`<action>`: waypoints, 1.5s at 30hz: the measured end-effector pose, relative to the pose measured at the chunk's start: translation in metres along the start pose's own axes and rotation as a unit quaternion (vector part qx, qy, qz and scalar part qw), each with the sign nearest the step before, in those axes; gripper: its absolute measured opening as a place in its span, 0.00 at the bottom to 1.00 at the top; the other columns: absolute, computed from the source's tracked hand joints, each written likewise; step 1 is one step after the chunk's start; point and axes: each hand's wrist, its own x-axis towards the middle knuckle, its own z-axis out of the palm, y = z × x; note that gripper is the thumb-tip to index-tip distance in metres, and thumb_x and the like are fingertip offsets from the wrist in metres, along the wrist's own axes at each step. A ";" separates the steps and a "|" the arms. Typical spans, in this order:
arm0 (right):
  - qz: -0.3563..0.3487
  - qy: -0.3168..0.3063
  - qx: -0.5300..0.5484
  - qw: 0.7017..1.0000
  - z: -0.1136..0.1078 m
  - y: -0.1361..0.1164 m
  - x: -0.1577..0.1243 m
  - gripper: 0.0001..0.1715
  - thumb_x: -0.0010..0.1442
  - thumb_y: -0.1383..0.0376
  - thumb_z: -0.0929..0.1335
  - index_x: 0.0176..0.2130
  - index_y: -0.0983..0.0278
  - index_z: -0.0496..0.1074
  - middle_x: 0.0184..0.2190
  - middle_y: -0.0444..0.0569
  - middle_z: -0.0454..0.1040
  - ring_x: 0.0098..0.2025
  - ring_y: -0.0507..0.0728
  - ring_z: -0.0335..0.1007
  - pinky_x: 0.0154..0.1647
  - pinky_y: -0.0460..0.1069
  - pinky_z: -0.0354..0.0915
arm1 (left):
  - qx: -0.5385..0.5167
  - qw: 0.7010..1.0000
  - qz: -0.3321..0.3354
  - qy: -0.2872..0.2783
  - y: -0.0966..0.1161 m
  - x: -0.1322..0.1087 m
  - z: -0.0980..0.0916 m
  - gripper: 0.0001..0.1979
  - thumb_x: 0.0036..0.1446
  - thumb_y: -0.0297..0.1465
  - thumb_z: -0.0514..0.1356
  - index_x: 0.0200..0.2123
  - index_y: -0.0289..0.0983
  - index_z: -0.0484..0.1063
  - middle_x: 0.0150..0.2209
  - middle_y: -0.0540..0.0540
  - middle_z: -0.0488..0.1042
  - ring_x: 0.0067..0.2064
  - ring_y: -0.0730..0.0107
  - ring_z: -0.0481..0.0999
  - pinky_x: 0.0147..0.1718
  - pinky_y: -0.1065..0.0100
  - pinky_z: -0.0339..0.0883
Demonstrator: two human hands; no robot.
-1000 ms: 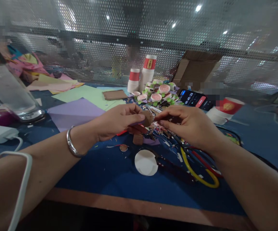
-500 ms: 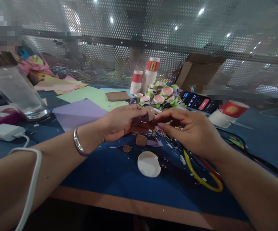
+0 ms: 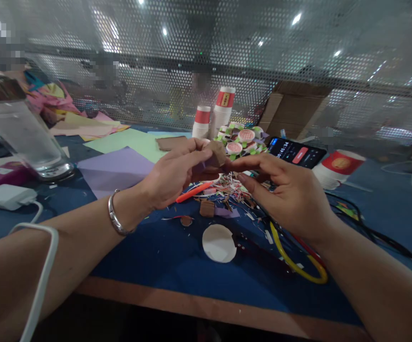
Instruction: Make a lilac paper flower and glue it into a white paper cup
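Note:
Between the thumb and fingers of my left hand (image 3: 177, 173) is a small piece of brown cardboard (image 3: 217, 154), with a bit of purple showing beside it. My right hand (image 3: 284, 190) reaches in from the other side. Its index fingertip touches the cardboard's edge, while the thumb stands apart below. Under my left hand lies a slim orange stick-like tool (image 3: 195, 191), partly covered. A small brown cardboard square (image 3: 207, 208), a purple paper scrap (image 3: 227, 213) and a round white paper disc (image 3: 219, 243) lie nearer the table's front edge.
Paper scraps (image 3: 232, 190) litter the middle. Behind stand stacked paper cups (image 3: 223, 111) and a pile of decorated discs (image 3: 243, 137). A phone (image 3: 294, 153) and more cups (image 3: 339, 166) are right, with a yellow cable (image 3: 280, 251). Left are purple paper (image 3: 120, 171) and a glass bottle (image 3: 23, 133).
The cardboard piece has turned in my left hand and shows more of its flat face. My right thumb and index finger have spread apart. The orange tool has come into view.

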 end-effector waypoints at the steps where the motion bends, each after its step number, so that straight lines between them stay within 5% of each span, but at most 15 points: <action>1: -0.001 0.012 0.001 1.000 0.000 -0.001 0.000 0.13 0.66 0.67 0.67 0.50 0.58 0.76 0.48 0.48 0.81 0.42 0.58 0.78 0.41 0.53 0.73 | 0.005 1.000 0.003 0.007 0.000 -0.001 0.000 0.08 0.65 0.29 0.56 0.32 0.36 0.70 0.35 0.48 0.71 0.40 0.72 0.73 0.47 0.65 0.73; 15: 0.076 0.085 0.065 0.991 0.002 0.004 0.001 0.07 0.63 0.64 0.71 0.42 0.60 0.79 0.37 0.48 0.82 0.37 0.57 0.79 0.39 0.53 0.74 | 0.086 0.995 0.041 0.032 0.000 -0.003 -0.001 0.05 0.65 0.31 0.56 0.36 0.37 0.64 0.39 0.46 0.74 0.45 0.67 0.76 0.46 0.63 0.71; 32: 0.127 -0.067 0.026 0.989 0.000 0.026 0.008 0.08 0.60 0.63 0.70 0.39 0.61 0.78 0.33 0.48 0.81 0.31 0.57 0.75 0.31 0.51 0.68 | 0.208 0.968 0.094 0.108 -0.002 0.003 -0.011 0.04 0.64 0.28 0.56 0.36 0.37 0.63 0.35 0.47 0.74 0.45 0.66 0.76 0.47 0.62 0.70; 45: 0.129 -0.084 0.114 0.981 0.002 0.017 0.009 0.12 0.62 0.56 0.71 0.35 0.62 0.78 0.25 0.45 0.76 0.25 0.53 0.69 0.26 0.49 0.65 | 0.224 0.965 0.132 -0.022 -0.001 -0.004 -0.003 0.05 0.67 0.30 0.55 0.35 0.37 0.65 0.36 0.47 0.72 0.43 0.67 0.74 0.47 0.62 0.69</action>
